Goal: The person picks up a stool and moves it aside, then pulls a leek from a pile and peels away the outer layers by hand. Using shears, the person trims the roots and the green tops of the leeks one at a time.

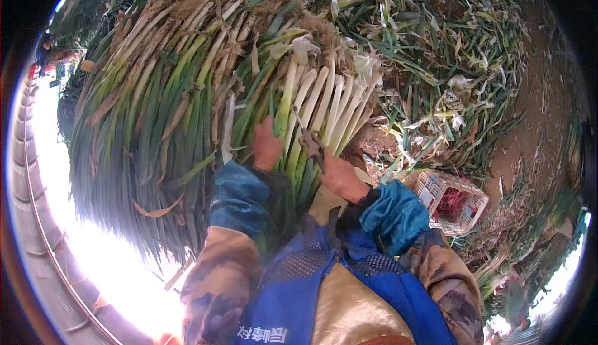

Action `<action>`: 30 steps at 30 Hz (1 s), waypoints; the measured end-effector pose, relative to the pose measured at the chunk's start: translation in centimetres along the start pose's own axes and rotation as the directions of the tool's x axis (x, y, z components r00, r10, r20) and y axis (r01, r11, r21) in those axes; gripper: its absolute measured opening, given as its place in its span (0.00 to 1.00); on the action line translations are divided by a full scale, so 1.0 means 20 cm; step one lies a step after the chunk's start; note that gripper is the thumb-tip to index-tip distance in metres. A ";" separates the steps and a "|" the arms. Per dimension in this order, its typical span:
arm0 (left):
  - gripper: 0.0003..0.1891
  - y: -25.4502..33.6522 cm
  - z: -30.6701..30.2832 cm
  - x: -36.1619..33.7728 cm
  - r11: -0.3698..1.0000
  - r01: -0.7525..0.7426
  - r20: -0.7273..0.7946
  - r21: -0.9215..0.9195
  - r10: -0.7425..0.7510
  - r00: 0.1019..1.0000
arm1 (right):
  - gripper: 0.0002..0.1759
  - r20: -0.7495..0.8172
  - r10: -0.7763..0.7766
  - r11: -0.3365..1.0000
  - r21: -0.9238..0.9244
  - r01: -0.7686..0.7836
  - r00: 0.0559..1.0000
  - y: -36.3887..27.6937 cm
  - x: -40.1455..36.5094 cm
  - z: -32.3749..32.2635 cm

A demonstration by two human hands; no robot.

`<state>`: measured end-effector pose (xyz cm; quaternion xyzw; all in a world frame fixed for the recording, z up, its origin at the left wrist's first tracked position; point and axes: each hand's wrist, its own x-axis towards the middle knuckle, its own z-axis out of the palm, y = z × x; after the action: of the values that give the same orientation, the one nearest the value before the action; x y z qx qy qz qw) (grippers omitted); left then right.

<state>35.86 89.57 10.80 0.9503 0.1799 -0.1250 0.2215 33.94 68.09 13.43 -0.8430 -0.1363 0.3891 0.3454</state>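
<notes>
Peeled long green onions (pixel 321 99) lie side by side in front of me, white ends pointing away and green leaves towards my body. My right hand (pixel 344 177) is closed around a pair of dark scissors (pixel 313 144), whose blade end points up and left over the white stalks. Beside the leftmost peeled stalks is my left hand (pixel 266 144), slightly blurred, its fingers curled closed among the leaves. What it grips is hidden. To its left spreads a large pile of unpeeled green onions (pixel 162 102), with brown roots at the far end.
Stripped leaves and skins (pixel 436 64) cover the ground at the far right. A pale plastic basket (pixel 427 190) holding red strings (pixel 456 203) lies on its side by my right elbow. Bare brown soil (pixel 536 108) shows further right. A translucent wall (pixel 37 220) runs along the left.
</notes>
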 end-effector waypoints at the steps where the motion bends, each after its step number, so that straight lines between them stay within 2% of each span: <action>1: 0.23 0.03 0.01 -0.01 0.993 -0.004 -0.021 0.115 0.007 1.000 | 0.23 0.005 0.016 1.000 0.015 -0.016 1.000 -0.01 0.02 -0.02; 3: 0.19 0.06 0.00 0.03 0.939 -0.145 -0.088 0.313 0.181 0.980 | 0.24 0.014 0.048 0.998 0.047 -0.049 0.999 -0.03 0.02 -0.06; 4: 0.17 0.09 -0.01 0.07 0.887 -0.210 -0.108 0.410 0.276 0.955 | 0.24 -0.005 -0.002 0.997 0.083 0.002 1.000 -0.03 0.01 -0.07; 6: 0.15 0.07 0.08 0.19 0.937 -0.103 0.039 0.335 0.095 0.995 | 0.24 -0.048 -0.100 0.984 0.143 0.106 0.994 -0.02 -0.07 -0.07; 9: 0.14 0.07 0.09 0.34 0.970 0.043 0.198 0.237 -0.091 0.976 | 0.24 0.006 -0.015 0.984 0.179 0.013 1.000 -0.05 -0.08 -0.12; 10: 0.15 0.09 0.06 0.36 0.974 0.086 0.242 0.209 -0.137 0.961 | 0.23 -0.038 -0.053 0.985 0.163 0.059 0.998 -0.04 -0.08 -0.10; 12: 0.17 0.11 -0.01 0.38 0.976 0.077 0.324 0.204 -0.142 0.935 | 0.23 -0.125 -0.131 0.980 0.133 0.147 0.984 -0.02 -0.07 -0.04; 15: 0.21 0.04 -0.04 0.39 0.976 0.124 0.428 0.178 -0.190 0.884 | 0.20 -0.010 -0.021 0.990 0.141 0.022 1.000 -0.13 -0.06 -0.14; 16: 0.23 -0.01 -0.05 0.36 0.973 0.155 0.459 0.173 -0.219 0.861 | 0.22 -0.020 0.013 0.990 0.142 -0.010 1.000 -0.12 -0.03 -0.14; 18: 0.22 -0.05 -0.11 0.20 0.950 0.274 0.484 -0.150 -0.171 0.858 | 0.27 -0.041 0.082 0.987 0.143 -0.075 0.996 -0.07 0.09 -0.15; 20: 0.22 -0.11 -0.12 0.07 0.831 0.337 0.532 -0.443 -0.059 0.845 | 0.27 -0.055 0.054 0.986 0.158 -0.045 0.997 -0.05 0.12 -0.17; 22: 0.21 -0.14 -0.14 -0.03 0.801 0.381 0.520 -0.462 -0.104 0.848 | 0.26 -0.045 0.039 0.989 0.148 -0.032 0.998 -0.07 0.06 -0.16; 25: 0.19 -0.15 -0.16 -0.16 0.794 0.367 0.497 -0.484 -0.096 0.862 | 0.25 -0.089 -0.131 0.977 0.158 0.143 0.987 -0.12 -0.16 -0.10; 26: 0.18 -0.15 -0.16 -0.20 0.798 0.358 0.493 -0.484 -0.089 0.865 | 0.25 -0.068 -0.132 0.979 0.151 0.141 0.989 -0.13 -0.17 -0.10; 28: 0.16 -0.12 -0.17 -0.23 0.824 0.411 0.520 -0.389 -0.172 0.837 | 0.24 -0.035 -0.130 0.981 0.139 0.134 0.991 -0.15 -0.16 -0.10; 29: 0.16 -0.09 -0.17 -0.23 0.833 0.434 0.526 -0.343 -0.213 0.824 | 0.24 -0.015 -0.076 0.991 0.107 0.078 0.997 -0.15 -0.10 -0.11; 30: 0.15 -0.08 -0.17 -0.25 0.781 0.477 0.543 -0.403 -0.216 0.812 | 0.24 0.004 -0.023 0.997 0.074 0.023 1.000 -0.15 -0.01 -0.12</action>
<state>31.18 91.08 14.73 0.7427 0.3248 -0.3366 0.4791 35.72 68.97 16.71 -0.8271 -0.1323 0.3918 0.3806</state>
